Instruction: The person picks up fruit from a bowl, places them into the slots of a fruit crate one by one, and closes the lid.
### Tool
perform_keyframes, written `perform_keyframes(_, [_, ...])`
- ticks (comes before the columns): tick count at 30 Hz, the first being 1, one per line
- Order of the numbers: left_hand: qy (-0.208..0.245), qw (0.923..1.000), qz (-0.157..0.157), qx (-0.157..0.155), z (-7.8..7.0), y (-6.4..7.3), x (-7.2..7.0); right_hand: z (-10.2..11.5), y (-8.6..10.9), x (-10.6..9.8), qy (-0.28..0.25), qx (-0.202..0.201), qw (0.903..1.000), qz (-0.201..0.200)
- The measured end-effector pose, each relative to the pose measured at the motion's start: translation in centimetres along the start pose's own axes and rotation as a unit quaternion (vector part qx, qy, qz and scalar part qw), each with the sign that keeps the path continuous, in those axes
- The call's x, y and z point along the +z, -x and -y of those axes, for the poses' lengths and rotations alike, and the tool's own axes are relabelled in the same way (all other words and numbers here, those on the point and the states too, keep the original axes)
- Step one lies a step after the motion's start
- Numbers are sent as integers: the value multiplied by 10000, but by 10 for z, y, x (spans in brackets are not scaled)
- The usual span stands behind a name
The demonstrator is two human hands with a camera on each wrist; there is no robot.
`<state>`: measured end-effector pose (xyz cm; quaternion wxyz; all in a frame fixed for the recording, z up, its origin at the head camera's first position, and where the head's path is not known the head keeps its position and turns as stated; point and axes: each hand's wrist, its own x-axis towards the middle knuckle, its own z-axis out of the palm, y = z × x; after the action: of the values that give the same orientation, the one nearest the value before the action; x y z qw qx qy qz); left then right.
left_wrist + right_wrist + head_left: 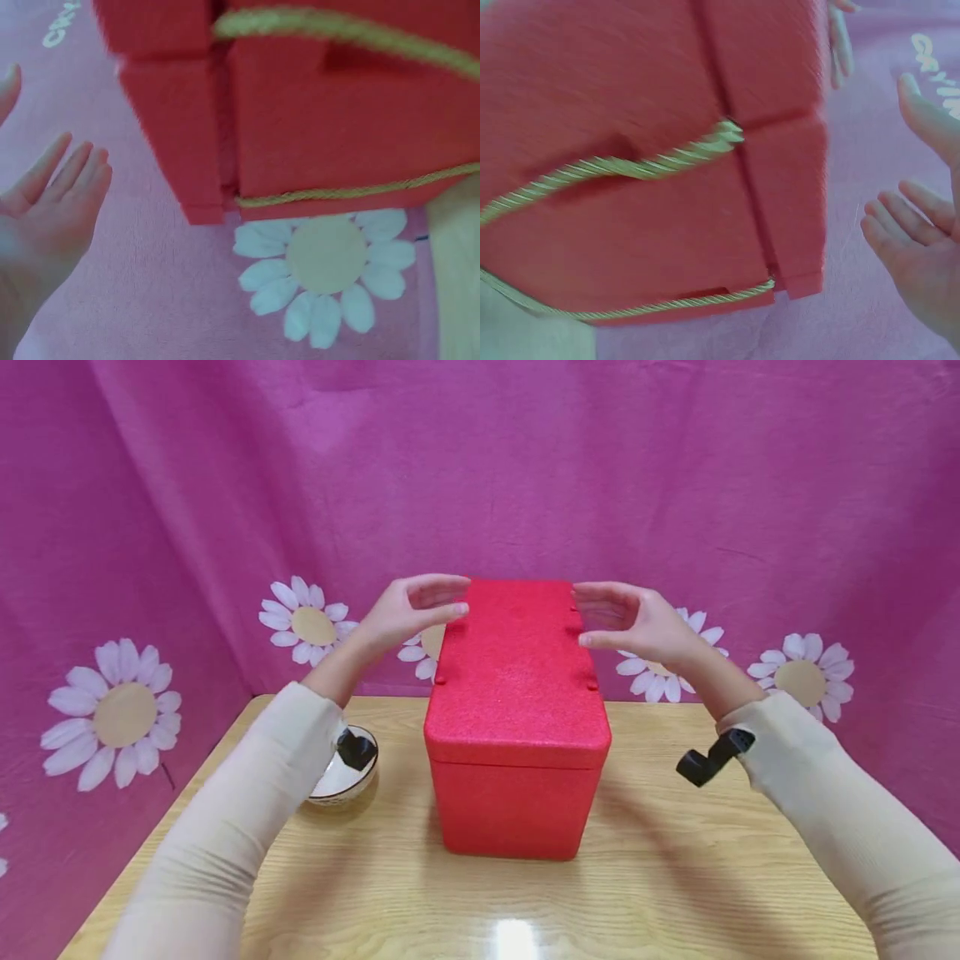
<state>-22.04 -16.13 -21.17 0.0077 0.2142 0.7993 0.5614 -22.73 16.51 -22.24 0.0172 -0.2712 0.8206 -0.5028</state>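
Observation:
A red foam box [513,810] with a fitted red lid [517,702] stands upright on the table, the lid lying on top. On its left side, in the left wrist view, run gold rope handles [360,30]. The right wrist view has similar gold ropes [667,159] on the other side. My left hand [408,610] is held in the air near the lid's far left edge, fingers extended and thumb apart. Mirroring it, my right hand [637,620] hovers by the far right edge. Both wrist views have a gap between hand and box; neither hand holds anything.
A white bowl with a dark rim [341,777] sits on the wooden table [360,893] left of the box, partly hidden behind my left sleeve. A pink cloth [525,468] with white daisies hangs behind and at the sides.

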Motion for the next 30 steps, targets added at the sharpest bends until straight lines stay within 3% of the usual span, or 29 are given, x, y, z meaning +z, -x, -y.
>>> perform_keyframes(6, [-319,9991,264,-133,-9,-38,-4,0,-44,-7,385,483,9979,199])
perform_keyframes(12, [-1075,9913,580,-486,5,-57,-4,-13,-64,-9,581,640,9950,498])
perform_keyframes(19, [-1546,9835,752,-558,22,-58,-10,-23,-70,-7,641,504,9943,690])
perform_keyframes(26, [-2104,9718,1038,-241,30,-56,-11,-22,-67,-6,1246,305,9874,927])
perform_keyframes(30, [-2196,9693,1097,-149,32,-56,-11,-23,-64,-6,1371,220,9857,952])
